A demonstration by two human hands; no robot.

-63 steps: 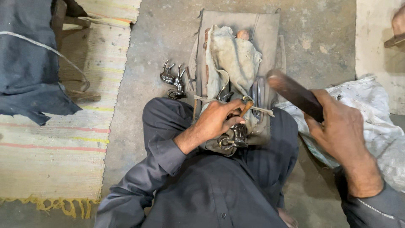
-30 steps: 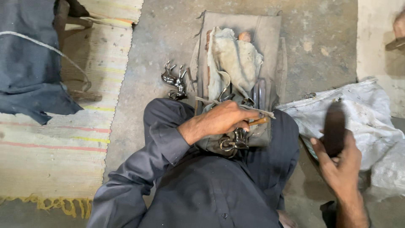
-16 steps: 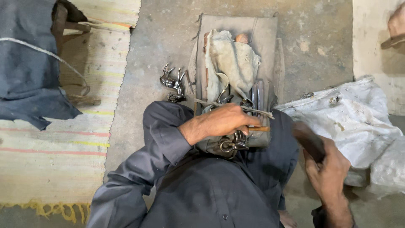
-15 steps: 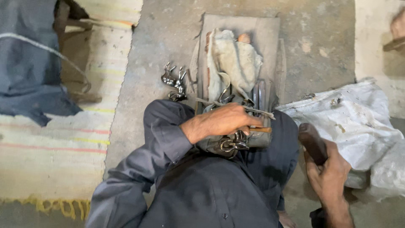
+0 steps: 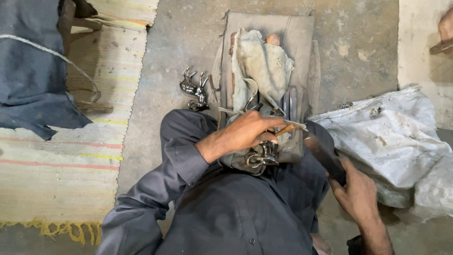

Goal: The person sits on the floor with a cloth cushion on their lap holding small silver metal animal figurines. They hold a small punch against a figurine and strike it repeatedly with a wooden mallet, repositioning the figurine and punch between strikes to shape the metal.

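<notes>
Swinging closer: right hand (image 5: 359,196) grip holding dark mallet (image 5: 324,157) | left hand (image 5: 249,133) still pinching chisel (image 5: 285,130)

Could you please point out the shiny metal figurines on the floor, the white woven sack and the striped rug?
Shiny metal figurines (image 5: 194,89), head view, on the middle of the cluster.
White woven sack (image 5: 387,134), head view, on its upper face.
Striped rug (image 5: 61,170), head view, on its lower bare part.
</notes>
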